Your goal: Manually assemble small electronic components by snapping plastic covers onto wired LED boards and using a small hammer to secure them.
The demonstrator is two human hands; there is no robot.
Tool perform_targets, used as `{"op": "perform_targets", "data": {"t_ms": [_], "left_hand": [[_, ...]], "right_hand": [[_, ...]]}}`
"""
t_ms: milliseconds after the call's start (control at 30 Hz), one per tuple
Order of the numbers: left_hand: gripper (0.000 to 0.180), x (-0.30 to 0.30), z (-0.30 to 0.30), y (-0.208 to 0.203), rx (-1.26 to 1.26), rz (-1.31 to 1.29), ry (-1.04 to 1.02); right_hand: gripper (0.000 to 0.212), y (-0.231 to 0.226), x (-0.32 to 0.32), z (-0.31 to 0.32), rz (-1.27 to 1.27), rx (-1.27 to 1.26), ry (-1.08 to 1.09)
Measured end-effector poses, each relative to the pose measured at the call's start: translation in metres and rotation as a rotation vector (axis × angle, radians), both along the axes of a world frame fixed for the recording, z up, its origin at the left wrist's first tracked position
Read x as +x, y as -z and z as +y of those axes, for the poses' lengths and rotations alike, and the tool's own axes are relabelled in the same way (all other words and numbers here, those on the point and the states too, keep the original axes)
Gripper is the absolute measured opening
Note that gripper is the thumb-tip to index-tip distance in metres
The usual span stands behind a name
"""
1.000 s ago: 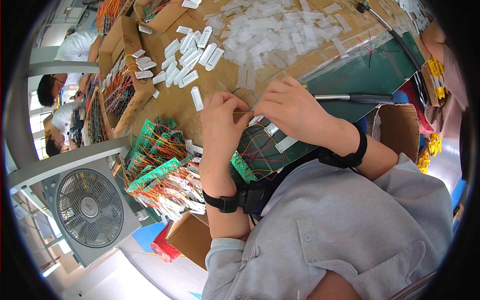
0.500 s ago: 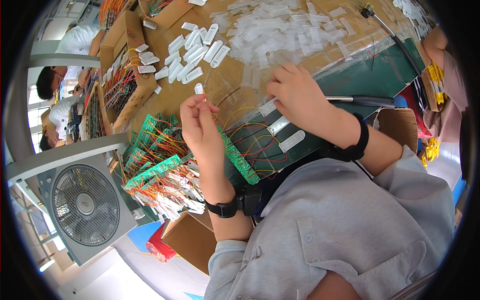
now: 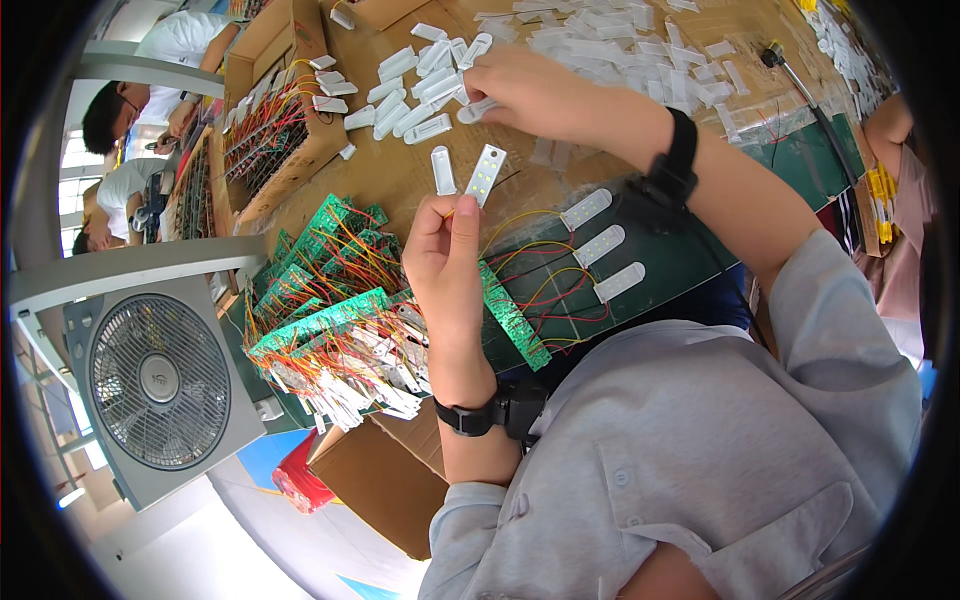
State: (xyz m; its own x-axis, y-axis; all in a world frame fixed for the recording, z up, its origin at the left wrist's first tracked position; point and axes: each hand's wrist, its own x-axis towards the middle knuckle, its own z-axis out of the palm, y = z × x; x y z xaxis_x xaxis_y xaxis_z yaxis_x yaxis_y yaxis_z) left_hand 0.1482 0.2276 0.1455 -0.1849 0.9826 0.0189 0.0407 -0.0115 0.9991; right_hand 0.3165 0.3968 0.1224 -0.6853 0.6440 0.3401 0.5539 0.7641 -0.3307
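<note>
Between the thumb and fingers of my left hand (image 3: 445,265) is a small white LED board (image 3: 485,176), its face with yellowish LEDs turned up. A loose white plastic housing (image 3: 443,170) lies just beyond those fingers. My right hand (image 3: 535,92) reaches to the pile of white housings (image 3: 400,95), its fingers closed on one white housing (image 3: 476,111). Below my hands lies a green circuit board strip (image 3: 513,318), with red, yellow and black wires running to three filled housings (image 3: 600,245) on the green mat.
Wired green circuit boards (image 3: 320,270) are heaped at the left, beside a grey fan (image 3: 160,380). A cardboard box (image 3: 325,140) of wired boards stands farther back. Clear plastic strips (image 3: 620,50) cover the far table; a hammer-like tool (image 3: 805,95) lies right. Other people work nearby.
My right hand has moved from above the filled housings to the far pile and closed on a housing. The LED board in my left hand now shows its face. The whole view has shifted slightly.
</note>
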Motion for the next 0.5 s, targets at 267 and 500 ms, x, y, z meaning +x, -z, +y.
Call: {"op": "perform_targets", "data": {"t_ms": [267, 500], "left_hand": [[0.018, 0.002, 0.001, 0.005, -0.018, -0.148, 0.000], [0.021, 0.009, 0.001, -0.001, -0.025, -0.069, -0.011]], "right_hand": [[0.037, -0.024, 0.020, -0.090, 0.801, -1.161, -0.290], [0.034, -0.019, 0.027, -0.103, 1.029, -1.138, -0.260]]}}
